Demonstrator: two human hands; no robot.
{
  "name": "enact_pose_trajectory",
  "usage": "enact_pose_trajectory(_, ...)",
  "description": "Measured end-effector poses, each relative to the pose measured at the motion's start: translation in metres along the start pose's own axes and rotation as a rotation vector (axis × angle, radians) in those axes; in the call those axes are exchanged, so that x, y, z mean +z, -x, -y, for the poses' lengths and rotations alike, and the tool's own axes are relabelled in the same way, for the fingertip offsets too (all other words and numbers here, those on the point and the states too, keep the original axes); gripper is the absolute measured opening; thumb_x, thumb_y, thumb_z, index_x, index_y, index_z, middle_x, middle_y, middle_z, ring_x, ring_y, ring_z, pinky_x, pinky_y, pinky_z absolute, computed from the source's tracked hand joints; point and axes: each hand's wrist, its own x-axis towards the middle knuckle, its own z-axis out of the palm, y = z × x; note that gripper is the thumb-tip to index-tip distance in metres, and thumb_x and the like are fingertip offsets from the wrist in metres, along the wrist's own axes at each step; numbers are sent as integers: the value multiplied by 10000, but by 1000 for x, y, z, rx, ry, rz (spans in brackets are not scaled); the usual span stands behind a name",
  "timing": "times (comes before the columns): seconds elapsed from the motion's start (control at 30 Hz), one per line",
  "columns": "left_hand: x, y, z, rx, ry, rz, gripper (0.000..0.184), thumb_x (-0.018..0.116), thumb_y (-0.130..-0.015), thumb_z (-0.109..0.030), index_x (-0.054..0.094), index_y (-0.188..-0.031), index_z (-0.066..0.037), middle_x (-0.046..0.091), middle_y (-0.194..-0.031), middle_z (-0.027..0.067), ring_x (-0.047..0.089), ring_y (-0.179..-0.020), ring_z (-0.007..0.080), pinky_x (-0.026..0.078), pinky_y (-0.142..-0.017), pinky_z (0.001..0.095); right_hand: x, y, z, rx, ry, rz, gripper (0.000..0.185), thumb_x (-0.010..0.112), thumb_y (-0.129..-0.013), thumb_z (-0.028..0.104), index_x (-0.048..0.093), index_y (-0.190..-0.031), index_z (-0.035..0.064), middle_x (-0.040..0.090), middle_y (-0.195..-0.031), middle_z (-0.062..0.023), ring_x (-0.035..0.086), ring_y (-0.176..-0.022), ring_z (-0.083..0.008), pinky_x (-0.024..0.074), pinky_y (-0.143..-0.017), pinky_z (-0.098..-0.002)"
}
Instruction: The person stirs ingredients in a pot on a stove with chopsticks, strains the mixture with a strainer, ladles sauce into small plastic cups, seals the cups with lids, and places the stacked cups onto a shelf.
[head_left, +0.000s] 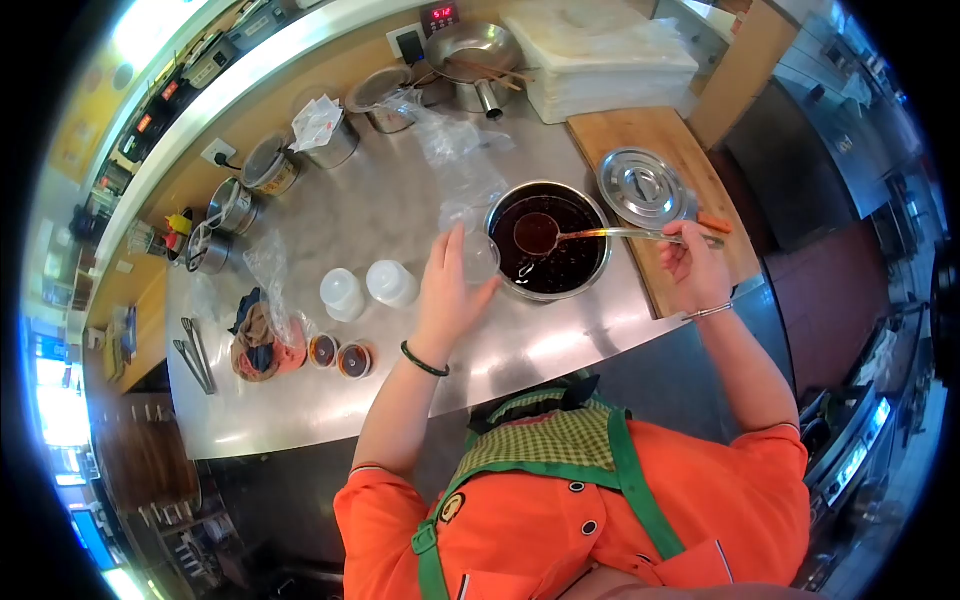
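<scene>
My right hand (pixel 695 268) is closed round the handle of a metal ladle (pixel 622 233). The ladle's bowl, filled with dark reddish liquid, is over the round metal pot (pixel 603 262), which holds the same dark liquid. At the pot's left rim my left hand (pixel 458 285) holds a small clear cup (pixel 482 256) near its fingers. To the left are stacks of clear plastic cups (pixel 392 284) and two small cups of dark sauce (pixel 354 360) side by side.
A metal lid (pixel 642 187) lies on the wooden board (pixel 720 190) at right. Clear plastic bags (pixel 455 150) lie behind the pot. Cloths (pixel 262 345) and tongs (pixel 194 355) are at left. Pots and a pan (pixel 470 50) line the back.
</scene>
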Motion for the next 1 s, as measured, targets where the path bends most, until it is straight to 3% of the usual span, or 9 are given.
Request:
enact_pose_trajectory(0.17, 11, -22, -14, 52, -73, 35, 848, 760, -611, -155, 306, -1307, 14, 448, -1179, 218, 463, -1061, 375, 402, -904, 399, 9, 11, 32, -87, 40, 26, 240, 446, -929, 236, 565, -935, 27, 594, -760, -68, 536, -642, -107, 458, -615, -235)
enact_pose_trajectory(0.27, 31, -27, -20, 1, 3, 98, 895, 769, -609, -165, 268, -1328, 18, 460, -1176, 206, 481, -1063, 352, 412, -897, 388, 10, 16, 42, -64, 21, 28, 244, 445, -931, 235, 566, -935, 23, 595, -768, -73, 539, -645, -109, 460, -618, -234)
enact_pose_trajectory(0.43, 66, -29, -21, -81, 357, 23, 1026, 801, -582, -157, 162, -1356, 51, 480, -1156, 182, 495, -1057, 320, 410, -907, 370, 10, 25, 41, -134, 82, 46, 253, 434, -941, 230, 563, -933, 12, 597, -785, -80, 544, -659, -113, 463, -625, -240)
enact_pose_trajectory(0.5, 69, -28, -24, -80, 359, 28, 1035, 803, -580, -154, 152, -1357, 52, 480, -1157, 183, 495, -1059, 318, 409, -910, 370, 9, 29, 39, -167, 116, 65, 256, 428, -944, 225, 562, -935, 8, 595, -791, -82, 543, -666, -115, 463, -629, -242)
enact_pose_trajectory(0.8, 62, -25, -32, -113, 347, 58, 1029, 787, -611, -128, 113, -1372, 32, 459, -1193, 169, 468, -1136, 293, 382, -961, 354, 13, 58, 53, -553, 612, 283, 208, 407, -927, 124, 568, -939, -8, 583, -812, -94, 559, -725, -161, 453, -686, -282)
enact_pose_trajectory(0.87, 62, -24, -29, -114, 351, 48, 1024, 784, -614, -129, 114, -1372, 32, 459, -1193, 167, 469, -1136, 292, 382, -961, 355, 16, 61, 58, -855, 911, 496, 173, 426, -892, 84, 573, -919, -3, 577, -810, -116, 561, -717, -215, 450, -679, -310)
enact_pose_trajectory(0.97, 65, -23, -25, -86, 359, -18, 1025, 798, -591, -132, 143, -1360, 44, 477, -1157, 181, 486, -1081, 322, 399, -932, 370, 24, 65, 56, -981, 1004, 628, 147, 455, -867, 78, 574, -897, -3, 566, -800, -130, 556, -721, -260, 444, -670, -327)
enact_pose_trajectory(1.0, 65, -22, -25, -91, 363, -23, 1021, 797, -594, -132, 145, -1361, 40, 476, -1159, 185, 485, -1081, 323, 399, -932, 371, 20, 65, 51, -942, 987, 598, 182, 432, -899, 111, 572, -893, -6, 570, -802, -114, 559, -725, -221, 450, -672, -313)
